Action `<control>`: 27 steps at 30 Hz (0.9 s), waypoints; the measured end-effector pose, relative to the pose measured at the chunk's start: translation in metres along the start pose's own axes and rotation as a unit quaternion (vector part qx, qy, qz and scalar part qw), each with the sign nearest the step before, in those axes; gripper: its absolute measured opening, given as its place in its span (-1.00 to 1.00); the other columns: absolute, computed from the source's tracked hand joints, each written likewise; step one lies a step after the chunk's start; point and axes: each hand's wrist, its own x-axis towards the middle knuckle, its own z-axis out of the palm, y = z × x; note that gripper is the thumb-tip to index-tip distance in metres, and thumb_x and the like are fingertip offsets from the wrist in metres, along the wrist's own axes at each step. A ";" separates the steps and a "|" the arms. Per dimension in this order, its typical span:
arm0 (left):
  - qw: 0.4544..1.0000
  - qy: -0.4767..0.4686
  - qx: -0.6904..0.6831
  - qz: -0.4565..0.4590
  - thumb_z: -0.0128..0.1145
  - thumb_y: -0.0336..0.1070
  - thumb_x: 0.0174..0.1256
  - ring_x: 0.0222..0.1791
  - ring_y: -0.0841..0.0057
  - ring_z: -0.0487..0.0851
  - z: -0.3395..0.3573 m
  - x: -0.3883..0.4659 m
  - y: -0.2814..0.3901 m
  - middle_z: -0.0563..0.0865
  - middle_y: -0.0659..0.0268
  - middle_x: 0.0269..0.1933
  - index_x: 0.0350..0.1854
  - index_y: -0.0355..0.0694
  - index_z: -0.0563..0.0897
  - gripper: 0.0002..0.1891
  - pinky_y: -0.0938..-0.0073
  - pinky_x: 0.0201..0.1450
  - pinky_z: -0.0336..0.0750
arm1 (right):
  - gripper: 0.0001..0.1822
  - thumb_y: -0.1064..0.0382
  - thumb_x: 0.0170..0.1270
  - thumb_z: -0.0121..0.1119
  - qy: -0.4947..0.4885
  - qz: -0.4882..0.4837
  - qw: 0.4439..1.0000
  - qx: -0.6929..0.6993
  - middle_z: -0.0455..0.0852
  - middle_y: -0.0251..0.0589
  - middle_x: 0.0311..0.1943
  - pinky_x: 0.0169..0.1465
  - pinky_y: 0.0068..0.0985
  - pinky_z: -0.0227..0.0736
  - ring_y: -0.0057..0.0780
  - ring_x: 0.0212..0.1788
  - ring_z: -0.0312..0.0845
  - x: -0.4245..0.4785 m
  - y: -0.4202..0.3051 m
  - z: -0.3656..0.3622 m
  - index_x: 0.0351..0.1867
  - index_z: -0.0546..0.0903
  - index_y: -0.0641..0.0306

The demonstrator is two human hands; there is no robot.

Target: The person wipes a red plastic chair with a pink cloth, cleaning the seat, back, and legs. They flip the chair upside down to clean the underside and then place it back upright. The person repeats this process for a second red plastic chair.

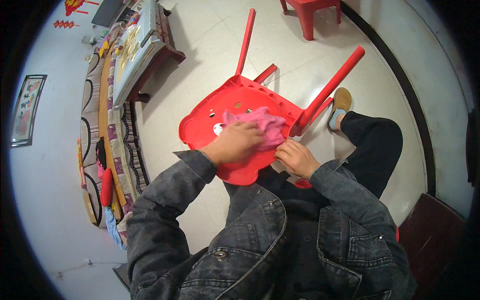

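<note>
A red plastic chair [202, 133] is tipped over in front of me, its legs pointing away. Its near panel has a lobed outline, small holes and a round white sticker [218, 129]. My left hand [240, 140] presses a bunched pink cloth [272, 127] onto this panel, with its fingers partly buried in the folds. On the panel's right edge, my right hand [296, 157] grips the rim, fingers curled over it beside the cloth.
A red plastic stool [307, 13] stands at the far right on the tiled floor [202, 48]. Along the left run a low table [140, 52] and a long sofa [90, 108] with a red cylindrical object [107, 187] on it. A dark brown panel [431, 232] is at lower right.
</note>
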 end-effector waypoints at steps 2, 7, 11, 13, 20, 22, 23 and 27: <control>0.997 0.020 -0.007 -0.076 0.22 -0.41 -0.07 0.22 0.21 0.45 -0.008 0.004 -0.010 0.60 0.27 0.13 0.04 -0.16 0.60 -0.52 0.21 0.23 0.40 | -0.86 0.31 0.11 0.21 0.028 -0.014 0.999 -0.009 0.53 -0.21 -0.31 -0.06 -0.39 0.45 -0.26 -0.20 0.50 -0.001 0.002 0.001 -0.31 0.55 0.26; 0.987 0.123 -0.015 -0.107 0.16 -0.30 -0.02 0.15 0.13 0.47 0.013 0.035 -0.030 0.62 0.23 0.08 -0.04 -0.19 0.61 -0.60 0.16 0.21 0.36 | -0.87 0.30 0.12 0.22 0.005 -0.004 1.000 0.004 0.55 -0.22 -0.30 -0.06 -0.38 0.45 -0.25 -0.20 0.50 0.000 0.001 0.000 -0.32 0.56 0.25; 0.992 0.125 -0.010 -0.010 0.23 -0.26 -0.07 0.15 0.17 0.47 0.040 0.070 -0.007 0.63 0.22 0.07 -0.01 -0.19 0.60 -0.54 0.11 0.19 0.35 | -0.87 0.30 0.10 0.24 0.070 0.035 0.997 -0.029 0.56 -0.21 -0.30 -0.09 -0.39 0.45 -0.22 -0.19 0.50 -0.001 0.004 -0.004 -0.34 0.56 0.25; 0.995 0.097 -0.016 -0.005 0.24 -0.29 -0.06 0.16 0.19 0.46 0.044 0.073 -0.001 0.62 0.24 0.06 0.00 -0.15 0.60 -0.55 0.16 0.19 0.35 | -0.86 0.27 0.16 0.22 0.104 0.147 0.984 -0.020 0.57 -0.19 -0.29 -0.13 -0.42 0.45 -0.26 -0.20 0.53 -0.004 0.008 -0.010 -0.33 0.56 0.27; 0.996 0.083 0.023 0.022 0.17 -0.35 0.02 0.15 0.25 0.48 0.043 0.061 -0.003 0.61 0.30 0.06 0.01 -0.11 0.61 -0.60 0.21 0.17 0.36 | -0.58 0.01 0.38 0.12 0.024 0.489 0.735 0.468 0.64 -0.23 -0.15 -0.18 -0.54 0.46 -0.52 -0.19 0.59 -0.037 0.039 0.015 -0.02 0.52 0.36; 0.998 0.058 0.006 0.020 0.15 -0.35 0.04 0.15 0.25 0.48 0.040 0.048 -0.002 0.61 0.31 0.06 0.00 -0.12 0.61 -0.62 0.21 0.16 0.36 | -0.47 0.01 0.37 0.12 -0.029 0.500 0.681 0.534 0.62 -0.20 -0.06 -0.06 -0.54 0.48 -0.49 -0.09 0.59 -0.030 0.032 0.017 0.19 0.39 0.35; 0.999 0.046 -0.003 0.018 0.14 -0.34 0.05 0.15 0.25 0.48 0.037 0.041 -0.002 0.61 0.32 0.05 -0.01 -0.12 0.62 -0.63 0.22 0.16 0.36 | -0.48 0.03 0.37 0.13 -0.024 0.498 0.669 0.551 0.61 -0.20 -0.03 -0.02 -0.53 0.47 -0.49 -0.07 0.58 -0.027 0.028 0.016 0.20 0.39 0.35; 0.997 0.009 -0.060 0.053 0.20 -0.44 -0.04 0.13 0.24 0.48 0.017 0.007 0.003 0.62 0.33 0.02 -0.05 -0.12 0.63 -0.60 0.18 0.14 0.36 | -0.55 0.15 0.37 0.06 -0.012 0.485 0.613 0.623 0.56 -0.19 0.07 0.11 -0.47 0.45 -0.45 0.00 0.58 -0.013 0.021 0.009 0.20 0.40 0.34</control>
